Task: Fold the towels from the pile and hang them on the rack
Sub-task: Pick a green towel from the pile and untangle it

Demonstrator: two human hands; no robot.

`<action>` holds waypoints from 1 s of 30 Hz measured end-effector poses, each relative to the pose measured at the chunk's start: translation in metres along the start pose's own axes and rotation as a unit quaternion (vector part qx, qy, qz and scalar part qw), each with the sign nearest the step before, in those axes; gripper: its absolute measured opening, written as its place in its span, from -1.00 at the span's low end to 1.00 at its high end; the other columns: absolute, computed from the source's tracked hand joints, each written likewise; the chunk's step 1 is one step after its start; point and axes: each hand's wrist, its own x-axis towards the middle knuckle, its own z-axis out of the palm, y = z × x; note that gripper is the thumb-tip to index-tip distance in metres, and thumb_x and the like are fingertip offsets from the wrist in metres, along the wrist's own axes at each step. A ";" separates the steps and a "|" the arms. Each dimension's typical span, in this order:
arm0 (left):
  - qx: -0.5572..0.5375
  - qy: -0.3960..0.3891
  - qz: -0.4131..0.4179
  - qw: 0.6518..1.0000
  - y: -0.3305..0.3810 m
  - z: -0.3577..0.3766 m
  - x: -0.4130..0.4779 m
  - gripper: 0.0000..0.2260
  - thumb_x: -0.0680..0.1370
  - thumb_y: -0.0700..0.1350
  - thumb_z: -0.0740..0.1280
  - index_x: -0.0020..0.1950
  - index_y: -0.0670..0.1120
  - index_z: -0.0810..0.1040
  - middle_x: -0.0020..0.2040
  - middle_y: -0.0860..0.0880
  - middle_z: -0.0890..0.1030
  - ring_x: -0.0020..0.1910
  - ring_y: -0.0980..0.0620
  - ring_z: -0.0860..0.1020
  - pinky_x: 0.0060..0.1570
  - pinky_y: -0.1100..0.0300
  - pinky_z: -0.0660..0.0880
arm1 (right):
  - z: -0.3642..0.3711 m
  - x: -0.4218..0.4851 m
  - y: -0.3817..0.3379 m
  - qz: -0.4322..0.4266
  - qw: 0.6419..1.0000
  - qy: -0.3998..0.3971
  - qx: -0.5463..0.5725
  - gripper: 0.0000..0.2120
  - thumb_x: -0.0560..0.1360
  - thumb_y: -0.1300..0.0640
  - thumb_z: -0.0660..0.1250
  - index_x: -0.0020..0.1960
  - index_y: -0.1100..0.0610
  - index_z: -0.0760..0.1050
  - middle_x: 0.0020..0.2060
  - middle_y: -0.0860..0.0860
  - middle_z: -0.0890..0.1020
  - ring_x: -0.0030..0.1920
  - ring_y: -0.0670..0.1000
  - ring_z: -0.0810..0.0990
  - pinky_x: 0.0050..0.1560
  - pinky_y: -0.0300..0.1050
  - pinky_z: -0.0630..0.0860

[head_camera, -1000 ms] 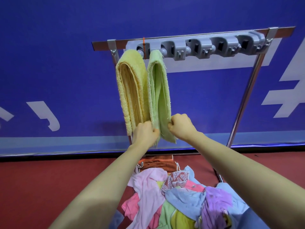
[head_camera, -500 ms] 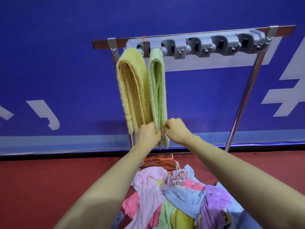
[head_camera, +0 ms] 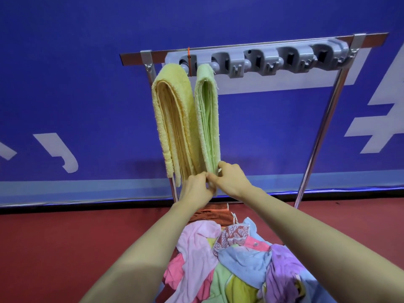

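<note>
Green terry cloth is the thing in hand. In the head view, the green towel [head_camera: 207, 119] hangs folded from the second clip of the grey holder strip [head_camera: 273, 60] on the rack [head_camera: 262, 43], and it touches the yellow towel [head_camera: 172, 119] that hangs just to its left. Its long axis runs up and down, so the whole towel lies directly above the grip. Both hands meet at its lower end. The left hand [head_camera: 196, 189] curls its fingers round the bottom edge from the left, and the right hand [head_camera: 231, 182] pinches the same edge from the right; neither hand is spread open. I judge that they are evening the hanging layers. The pile [head_camera: 236, 259] of mixed towels lies below the forearms, nearer to the person than the rack. The free clips are all to the right of the green towel, so the right hand is on the nearer side for the next hanging.
</note>
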 end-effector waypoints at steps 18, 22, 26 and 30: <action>-0.116 0.414 0.295 0.853 0.104 -0.140 0.020 -0.60 0.41 -0.39 0.26 0.25 -0.22 0.48 0.24 -0.16 0.47 0.19 -0.03 0.50 0.06 0.53 0.33 | 0.011 -0.005 -0.006 0.064 0.992 0.033 -0.103 -0.66 0.46 0.03 0.32 0.03 0.15 0.21 -0.21 0.10 0.49 -0.21 0.20 0.51 -0.29 -0.04 0.44; 0.064 0.266 0.241 0.931 0.129 -0.183 0.042 -0.45 0.42 -0.40 0.29 0.38 -0.06 0.43 0.55 -0.11 0.22 0.37 -0.11 0.42 -0.04 0.26 0.45 | 0.011 -0.007 -0.005 0.055 0.994 0.032 -0.093 -0.66 0.46 0.07 0.33 0.03 0.15 0.20 -0.21 0.10 0.48 -0.21 0.20 0.51 -0.29 -0.04 0.44; 0.202 0.206 0.214 0.933 0.129 -0.196 0.055 -0.62 0.49 -0.34 0.28 0.23 -0.01 0.59 0.26 -0.10 0.50 0.16 -0.17 0.54 -0.02 -0.02 0.53 | 0.007 -0.008 -0.001 0.051 0.994 0.028 -0.095 -0.65 0.43 0.13 0.36 0.02 0.16 0.20 -0.31 0.04 0.40 -0.24 0.19 0.50 -0.32 -0.03 0.42; 0.059 0.256 0.182 0.947 0.133 -0.200 0.058 -0.66 0.54 -0.24 0.16 0.13 -0.02 0.67 0.10 -0.06 0.64 0.09 -0.10 0.56 -0.01 0.04 0.53 | 0.004 -0.004 0.003 0.052 0.995 0.023 -0.084 -0.65 0.37 0.24 0.39 -0.01 0.18 0.23 -0.30 0.07 0.47 -0.24 0.21 0.55 -0.34 -0.01 0.48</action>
